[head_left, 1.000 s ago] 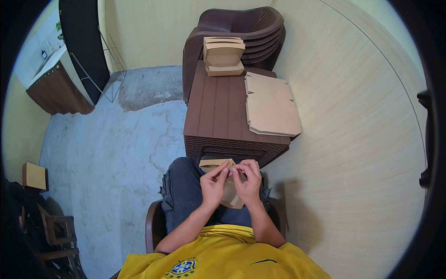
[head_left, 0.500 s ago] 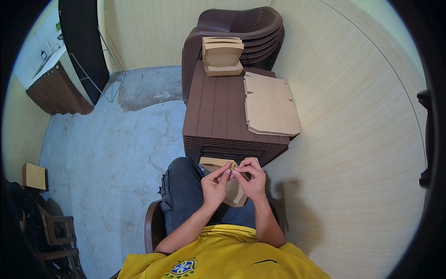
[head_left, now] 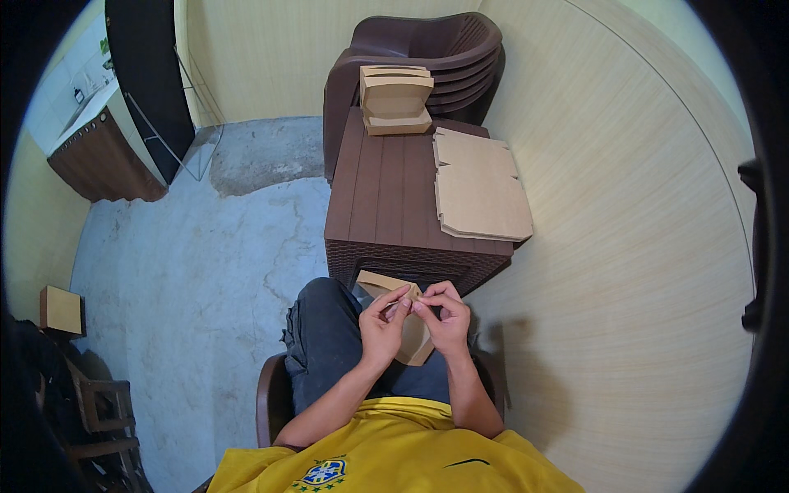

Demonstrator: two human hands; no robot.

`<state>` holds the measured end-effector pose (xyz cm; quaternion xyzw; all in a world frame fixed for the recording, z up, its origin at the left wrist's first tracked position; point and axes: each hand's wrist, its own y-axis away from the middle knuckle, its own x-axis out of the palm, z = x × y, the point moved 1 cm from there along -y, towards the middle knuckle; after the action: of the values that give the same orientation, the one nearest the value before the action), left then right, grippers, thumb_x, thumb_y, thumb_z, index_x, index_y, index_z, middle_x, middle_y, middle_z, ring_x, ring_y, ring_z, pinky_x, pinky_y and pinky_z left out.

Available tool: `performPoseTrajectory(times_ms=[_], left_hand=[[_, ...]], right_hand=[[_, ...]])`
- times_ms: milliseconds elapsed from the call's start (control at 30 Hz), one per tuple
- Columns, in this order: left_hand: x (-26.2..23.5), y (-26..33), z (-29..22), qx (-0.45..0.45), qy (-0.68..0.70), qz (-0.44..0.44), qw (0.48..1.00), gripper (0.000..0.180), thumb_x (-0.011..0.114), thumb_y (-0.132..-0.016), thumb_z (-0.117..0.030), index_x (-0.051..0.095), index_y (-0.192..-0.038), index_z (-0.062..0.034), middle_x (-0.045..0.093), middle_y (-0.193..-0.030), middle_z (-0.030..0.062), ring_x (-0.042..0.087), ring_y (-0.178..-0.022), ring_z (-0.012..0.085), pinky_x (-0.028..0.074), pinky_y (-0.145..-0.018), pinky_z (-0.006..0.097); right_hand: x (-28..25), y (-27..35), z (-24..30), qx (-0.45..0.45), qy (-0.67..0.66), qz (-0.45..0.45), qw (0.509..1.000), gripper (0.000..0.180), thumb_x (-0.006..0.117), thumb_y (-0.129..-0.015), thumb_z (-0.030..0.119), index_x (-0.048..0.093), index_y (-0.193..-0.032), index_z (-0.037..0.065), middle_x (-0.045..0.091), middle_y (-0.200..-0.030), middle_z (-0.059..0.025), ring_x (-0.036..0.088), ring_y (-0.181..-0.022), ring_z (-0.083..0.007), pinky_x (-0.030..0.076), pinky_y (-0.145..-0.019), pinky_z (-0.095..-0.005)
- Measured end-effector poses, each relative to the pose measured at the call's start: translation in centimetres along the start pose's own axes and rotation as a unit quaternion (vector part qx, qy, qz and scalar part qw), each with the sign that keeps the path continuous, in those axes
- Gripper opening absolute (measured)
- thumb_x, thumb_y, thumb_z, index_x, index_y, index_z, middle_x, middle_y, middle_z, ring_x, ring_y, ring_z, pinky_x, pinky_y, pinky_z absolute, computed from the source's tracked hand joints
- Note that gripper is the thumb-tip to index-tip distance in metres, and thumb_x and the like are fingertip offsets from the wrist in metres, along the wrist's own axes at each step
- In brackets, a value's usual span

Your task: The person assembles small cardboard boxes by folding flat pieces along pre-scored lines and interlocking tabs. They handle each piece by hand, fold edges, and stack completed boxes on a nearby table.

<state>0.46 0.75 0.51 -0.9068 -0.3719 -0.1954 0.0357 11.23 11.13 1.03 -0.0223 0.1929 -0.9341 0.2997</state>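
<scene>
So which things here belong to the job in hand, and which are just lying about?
Likely part of the job:
- carton, between left hand and right hand
- open boxes and flat cardboard on table

Apparently just around:
- stacked chairs
- tan box, far left
- brown curtain

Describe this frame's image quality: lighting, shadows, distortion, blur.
Head view: fisheye bowing in the pale wall on the right, black corners; head view: soft shadow on that wall beside the brown chair; head view: left hand, right hand and cardboard box show no obvious motion blur.
</scene>
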Motion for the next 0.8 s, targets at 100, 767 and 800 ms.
performPoseTrajectory(times_ms=[100, 767, 800], left_hand=[[0.0, -0.1, 0.3, -0.016, 0.011, 0.003, 1.000, 0.029, 0.072, -0.107, -0.003, 0.076, -0.136, 0.0011, 0.077, -0.121, 0.0084, 0.071, -0.109, 0.0112, 0.058, -0.096, 0.026], [-0.8, -0.3, 0.5, -0.057, 0.060, 0.054, 0.995, 0.044, 0.062, -0.102, 0.012, 0.069, -0.144, -0.0006, 0.071, -0.136, 0.0112, 0.070, -0.124, 0.0176, 0.057, -0.107, 0.031], [-0.7, -0.3, 0.4, -0.041, 0.068, 0.068, 0.995, 0.045, 0.062, -0.102, 0.011, 0.067, -0.145, -0.0009, 0.070, -0.137, 0.0114, 0.069, -0.125, 0.0180, 0.056, -0.108, 0.031]], right_hand=[[-0.1, 0.2, 0.0, 0.007, -0.009, -0.002, 1.000, 0.017, 0.087, -0.088, -0.007, 0.081, -0.103, -0.003, 0.069, -0.108, -0.0106, 0.066, -0.101, -0.0181, 0.053, -0.091, -0.0296], [0.1, 0.5, 0.7, -0.039, 0.099, -0.013, 0.994, 0.017, 0.079, -0.094, -0.006, 0.082, -0.111, -0.004, 0.065, -0.120, -0.0130, 0.069, -0.108, -0.0227, 0.057, -0.096, -0.0348], [0.1, 0.5, 0.9, -0.041, 0.105, -0.011, 0.994, 0.017, 0.079, -0.094, -0.007, 0.082, -0.111, -0.004, 0.065, -0.120, -0.0132, 0.069, -0.108, -0.0230, 0.057, -0.096, -0.0350]])
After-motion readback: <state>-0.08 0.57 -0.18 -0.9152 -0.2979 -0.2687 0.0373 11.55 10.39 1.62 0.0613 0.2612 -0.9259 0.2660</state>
